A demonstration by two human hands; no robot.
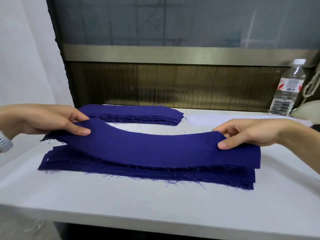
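Worktop [121,205] front margin bare, open to approach. Fabric strip [155,146], pinched at both ends, spans over near fabric stack [173,176]. Bare gap between that and far fabric stack [135,111]. Water bottle [287,89] blocks right rear corner; panelled wall [173,84] closes the back.

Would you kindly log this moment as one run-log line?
left hand pinches fabric piece | right hand pinches other end | piece sags above near stack | far stack untouched

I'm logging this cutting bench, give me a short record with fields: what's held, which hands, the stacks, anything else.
held: curved blue fabric piece, middle sagging
left hand: pinches its left end
right hand: pinches its right end
below: near stack of frayed blue pieces
behind: far blue stack
also: water bottle, upright, far right on white table
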